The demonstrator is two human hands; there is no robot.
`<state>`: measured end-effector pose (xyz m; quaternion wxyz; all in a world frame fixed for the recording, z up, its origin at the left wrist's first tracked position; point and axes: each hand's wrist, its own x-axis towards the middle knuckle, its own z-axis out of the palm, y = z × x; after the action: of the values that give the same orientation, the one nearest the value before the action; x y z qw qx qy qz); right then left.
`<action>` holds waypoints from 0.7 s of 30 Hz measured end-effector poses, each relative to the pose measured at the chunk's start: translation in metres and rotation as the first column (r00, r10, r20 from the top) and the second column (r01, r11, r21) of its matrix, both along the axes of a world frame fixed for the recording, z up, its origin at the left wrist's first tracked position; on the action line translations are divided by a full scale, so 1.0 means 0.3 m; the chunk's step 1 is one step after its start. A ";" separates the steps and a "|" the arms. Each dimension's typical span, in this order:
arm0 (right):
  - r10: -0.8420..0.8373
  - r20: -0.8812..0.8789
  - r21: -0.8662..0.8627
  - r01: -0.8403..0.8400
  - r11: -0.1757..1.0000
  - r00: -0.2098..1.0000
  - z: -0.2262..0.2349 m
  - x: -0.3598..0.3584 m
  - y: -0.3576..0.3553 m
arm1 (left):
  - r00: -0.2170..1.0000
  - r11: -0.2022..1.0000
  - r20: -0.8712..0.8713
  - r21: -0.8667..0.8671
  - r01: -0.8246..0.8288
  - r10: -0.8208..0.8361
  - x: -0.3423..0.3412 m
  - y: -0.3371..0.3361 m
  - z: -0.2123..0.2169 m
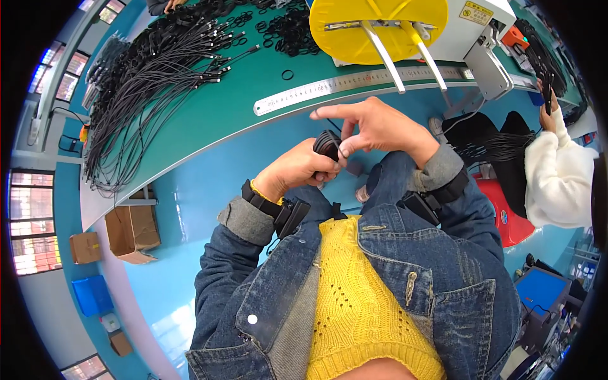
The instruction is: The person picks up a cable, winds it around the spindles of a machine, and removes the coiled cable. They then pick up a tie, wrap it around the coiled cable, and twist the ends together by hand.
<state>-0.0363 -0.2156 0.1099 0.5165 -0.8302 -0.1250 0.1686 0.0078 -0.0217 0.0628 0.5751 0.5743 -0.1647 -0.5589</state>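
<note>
In front of my body, past the table's near edge, my left hand (303, 166) is closed around a small coil of black cable (327, 145). The loops stick up out of its fist. My right hand (383, 130) comes in from the right with its index finger stretched out to the left above the coil. Its thumb tip touches or nearly touches the coil's right side. A thin dark strand runs between that index finger and the thumb; where it ends is hidden. The other fingers of this hand are partly covered.
A green-topped table (209, 120) carries a pile of black cables (152, 82), small black rings (288, 38) and a steel ruler (354, 81). Over it stands a yellow disc (380, 9) with metal rods. A person in a white sleeve (557, 177) sits at right. Cardboard boxes (130, 228) lie at left.
</note>
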 end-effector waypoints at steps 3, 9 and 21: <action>0.336 0.459 -0.310 -0.206 0.928 0.822 -0.047 0.029 0.024 | 0.994 0.995 0.096 0.096 0.035 -0.045 -0.002 -0.013 -0.021; 0.127 0.140 0.079 -0.139 0.987 0.982 -0.083 0.006 0.061 | 0.993 0.999 0.116 -0.020 -0.034 0.037 0.002 0.007 -0.035; -0.298 -0.029 0.290 0.294 0.911 0.954 -0.111 0.024 0.063 | 0.765 0.919 -0.643 -0.318 -0.232 -0.030 0.017 0.049 -0.046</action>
<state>-0.0292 -0.1968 0.0766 0.6513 -0.7559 -0.0254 0.0616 0.0128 -0.0071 0.0490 0.7260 0.2368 -0.0333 -0.6448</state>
